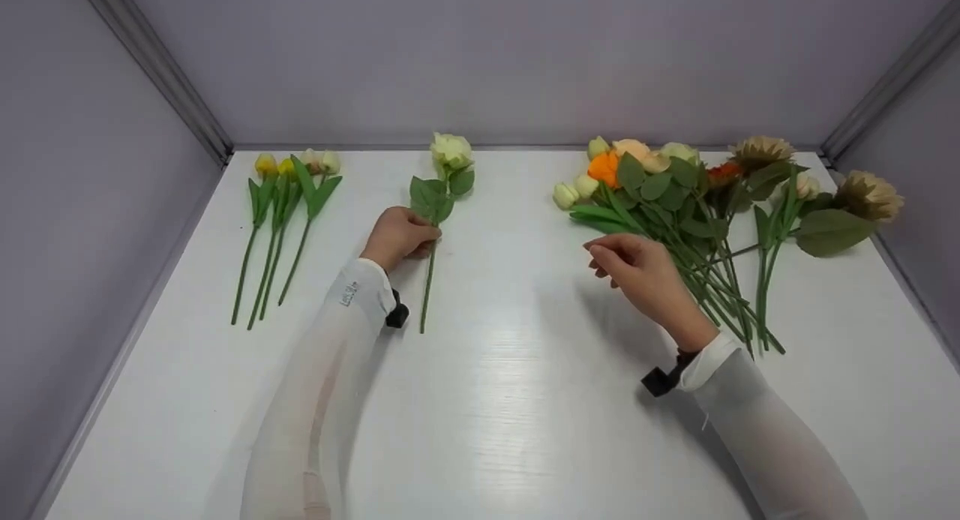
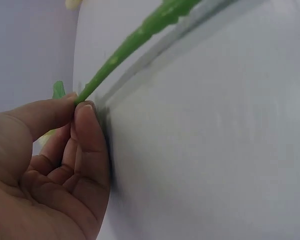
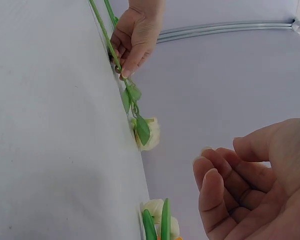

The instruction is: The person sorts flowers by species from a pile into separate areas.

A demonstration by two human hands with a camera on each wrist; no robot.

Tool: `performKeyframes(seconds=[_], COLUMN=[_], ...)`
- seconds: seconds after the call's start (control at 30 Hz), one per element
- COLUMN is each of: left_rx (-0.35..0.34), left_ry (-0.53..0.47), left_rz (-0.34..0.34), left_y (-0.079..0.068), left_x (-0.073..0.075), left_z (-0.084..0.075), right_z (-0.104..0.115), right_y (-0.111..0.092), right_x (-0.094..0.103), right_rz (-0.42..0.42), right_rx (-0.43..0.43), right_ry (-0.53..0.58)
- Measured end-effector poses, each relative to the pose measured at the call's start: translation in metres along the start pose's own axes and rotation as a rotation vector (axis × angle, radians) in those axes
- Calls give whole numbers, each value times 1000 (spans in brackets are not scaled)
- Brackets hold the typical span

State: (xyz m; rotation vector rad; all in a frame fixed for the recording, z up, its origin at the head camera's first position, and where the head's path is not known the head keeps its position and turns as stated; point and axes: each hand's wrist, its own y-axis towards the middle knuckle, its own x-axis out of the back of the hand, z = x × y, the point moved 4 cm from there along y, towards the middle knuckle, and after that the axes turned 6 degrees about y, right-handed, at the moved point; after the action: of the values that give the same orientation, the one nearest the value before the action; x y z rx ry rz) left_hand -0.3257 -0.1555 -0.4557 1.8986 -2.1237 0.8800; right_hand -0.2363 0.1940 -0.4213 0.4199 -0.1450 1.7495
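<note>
My left hand [image 1: 403, 237] pinches the green stem [image 2: 125, 52] of a pale rose between thumb and fingertips, just below its leaves. The rose [image 1: 451, 152] points toward the back wall, and its stem runs forward close over the white table. In the right wrist view the rose's cream bloom [image 3: 149, 134] and leaves show beyond the left hand. My right hand [image 1: 637, 269] hovers beside the front left of a mixed flower pile [image 1: 675, 197]. Its fingers are loosely curled with nothing between them, as the right wrist view also shows.
On the left lie several tulips [image 1: 281, 193], yellow and pale, stems toward me. The pile at right holds an orange flower [image 1: 604, 169], pale tulips [image 1: 566, 196] and brownish sunflowers [image 1: 870, 196], stems crossing. Grey walls [image 1: 510, 62] enclose the white table [image 1: 495, 400] at back and sides.
</note>
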Motion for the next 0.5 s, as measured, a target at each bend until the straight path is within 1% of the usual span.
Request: performKeyframes(seconds=[0.07,0.27,0.33,0.5], left_rx=[-25,-70,-74,-87], left_ry=[41,174,192,197], left_rz=[-23,-82,-87,-103], left_y=[-1,-1,-2,-5], left_x=[1,1,1,2], left_z=[1,2,2,0], right_z=[-7,-9,-9,-12], right_y=[2,2,2,3], right_x=[0,-1,-1,0], right_rz=[-4,-16,-14,-5], right_rx=[-7,-19,-21,-36], right_ry=[1,-9,-4,29])
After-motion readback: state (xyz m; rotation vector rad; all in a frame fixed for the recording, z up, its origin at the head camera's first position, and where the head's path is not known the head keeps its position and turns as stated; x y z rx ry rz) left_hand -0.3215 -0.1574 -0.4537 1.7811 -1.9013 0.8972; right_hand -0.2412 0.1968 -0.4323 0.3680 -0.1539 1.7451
